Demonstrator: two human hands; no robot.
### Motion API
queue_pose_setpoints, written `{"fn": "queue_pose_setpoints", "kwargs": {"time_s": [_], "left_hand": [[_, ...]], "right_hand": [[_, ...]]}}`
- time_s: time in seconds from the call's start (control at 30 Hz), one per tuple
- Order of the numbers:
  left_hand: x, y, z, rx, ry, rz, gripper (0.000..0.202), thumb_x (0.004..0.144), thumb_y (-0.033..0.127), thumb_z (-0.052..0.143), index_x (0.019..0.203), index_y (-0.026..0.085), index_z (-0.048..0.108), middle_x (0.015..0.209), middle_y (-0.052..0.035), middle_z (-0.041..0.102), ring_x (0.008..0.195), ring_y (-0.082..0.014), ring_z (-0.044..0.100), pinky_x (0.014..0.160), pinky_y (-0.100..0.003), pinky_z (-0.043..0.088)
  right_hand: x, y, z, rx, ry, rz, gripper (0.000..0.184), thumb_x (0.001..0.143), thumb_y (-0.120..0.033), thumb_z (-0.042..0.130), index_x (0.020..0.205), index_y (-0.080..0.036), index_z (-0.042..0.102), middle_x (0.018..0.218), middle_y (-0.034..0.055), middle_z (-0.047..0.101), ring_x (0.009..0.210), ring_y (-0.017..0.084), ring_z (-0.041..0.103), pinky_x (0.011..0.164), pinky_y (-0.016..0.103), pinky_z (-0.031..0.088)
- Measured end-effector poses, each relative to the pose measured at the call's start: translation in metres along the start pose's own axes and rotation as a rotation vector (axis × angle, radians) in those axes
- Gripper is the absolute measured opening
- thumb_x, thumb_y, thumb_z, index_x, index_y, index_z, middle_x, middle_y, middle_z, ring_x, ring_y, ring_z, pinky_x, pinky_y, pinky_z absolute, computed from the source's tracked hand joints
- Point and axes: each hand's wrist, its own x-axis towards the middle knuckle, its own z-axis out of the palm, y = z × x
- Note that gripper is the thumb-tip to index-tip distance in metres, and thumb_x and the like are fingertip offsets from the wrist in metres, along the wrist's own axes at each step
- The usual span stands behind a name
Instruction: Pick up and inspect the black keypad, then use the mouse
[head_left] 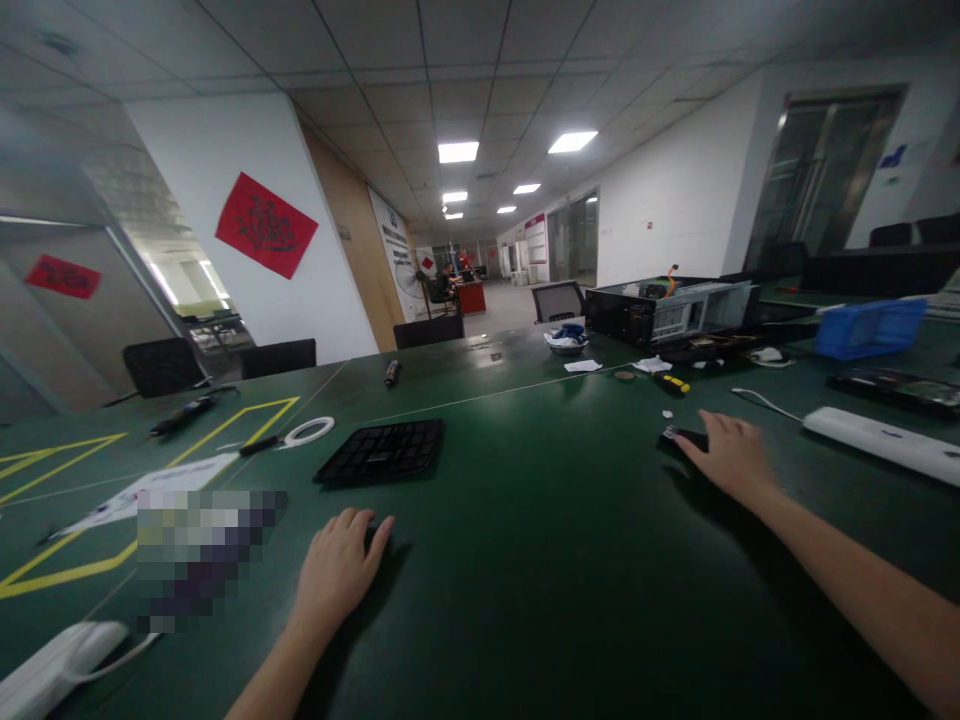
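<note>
My left hand (341, 563) lies low over the green table, palm down, with its thumb apart from the fingers and nothing in it. Just beyond it is a black gridded plastic tray (382, 449). Off to the right, my right hand (729, 458) has its thumb and fingers around a small dark piece with a silvery end (670, 433). Most of that piece is hidden under the hand, so its kind cannot be made out. A tiny white scrap (667, 414) lies just past it.
An opened computer case (622, 318) and a blue bin (870, 330) stand at the back right. A white power strip (881, 440) is beside my right hand. On the left are a ring-shaped magnifier (309, 431), a paper sheet (161, 490) and yellow tape outlines (75, 578).
</note>
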Motion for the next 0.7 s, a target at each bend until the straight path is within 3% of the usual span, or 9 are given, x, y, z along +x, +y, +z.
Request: {"fn": "queue_pose_setpoints", "kwargs": {"time_s": [0.07, 0.2, 0.33, 0.5, 0.6, 0.7], "left_hand": [[0.000, 0.001, 0.000, 0.003, -0.008, -0.001, 0.049, 0.081, 0.049, 0.028, 0.095, 0.013, 0.059, 0.093, -0.0104, 0.060, 0.090, -0.0242, 0.053, 0.081, -0.034, 0.038], [0.000, 0.000, 0.002, 0.012, -0.004, 0.008, 0.051, 0.080, 0.052, 0.028, 0.095, 0.013, 0.058, 0.092, -0.0108, 0.059, 0.089, -0.0243, 0.054, 0.079, -0.034, 0.039], [0.000, -0.001, 0.002, 0.012, 0.016, 0.011, 0.053, 0.078, 0.056, 0.030, 0.092, 0.013, 0.059, 0.089, -0.0105, 0.059, 0.084, -0.0243, 0.055, 0.076, -0.034, 0.040], [-0.001, 0.001, -0.001, -0.006, -0.049, -0.044, 0.046, 0.079, 0.054, 0.030, 0.073, 0.017, 0.056, 0.078, -0.0080, 0.059, 0.074, -0.0220, 0.056, 0.067, -0.032, 0.040], [0.000, 0.000, 0.000, -0.031, -0.124, -0.059, 0.042, 0.081, 0.050, 0.029, 0.065, 0.019, 0.052, 0.072, -0.0059, 0.058, 0.069, -0.0203, 0.056, 0.061, -0.029, 0.038], [-0.002, -0.001, 0.003, -0.056, -0.135, -0.069, 0.040, 0.082, 0.046, 0.030, 0.059, 0.020, 0.050, 0.067, -0.0042, 0.057, 0.064, -0.0191, 0.055, 0.058, -0.029, 0.036]], "right_hand": [[0.004, -0.002, 0.003, 0.012, -0.144, -0.026, 0.053, 0.072, -0.046, 0.043, 0.107, -0.007, 0.051, 0.107, 0.0201, 0.054, 0.101, 0.035, 0.046, 0.087, 0.047, 0.033], [0.014, -0.025, -0.001, 0.120, -0.174, -0.032, 0.039, 0.070, -0.036, 0.048, 0.098, -0.010, 0.056, 0.099, 0.0165, 0.058, 0.094, 0.031, 0.051, 0.085, 0.043, 0.036], [0.012, -0.083, -0.015, 0.353, -0.137, -0.081, 0.041, 0.069, -0.036, 0.051, 0.104, -0.014, 0.052, 0.103, 0.0110, 0.057, 0.098, 0.024, 0.049, 0.090, 0.037, 0.035], [-0.016, -0.153, -0.019, 0.650, -0.167, -0.117, 0.043, 0.072, -0.041, 0.050, 0.110, -0.021, 0.045, 0.110, 0.0033, 0.053, 0.104, 0.017, 0.046, 0.090, 0.031, 0.039], [-0.036, -0.170, -0.011, 0.739, -0.222, -0.092, 0.045, 0.072, -0.040, 0.050, 0.111, -0.020, 0.044, 0.112, 0.0061, 0.050, 0.106, 0.019, 0.044, 0.090, 0.035, 0.039], [-0.046, -0.171, -0.003, 0.784, -0.288, -0.096, 0.042, 0.070, -0.035, 0.053, 0.108, -0.018, 0.048, 0.110, 0.0073, 0.050, 0.106, 0.021, 0.043, 0.092, 0.038, 0.038]]}}
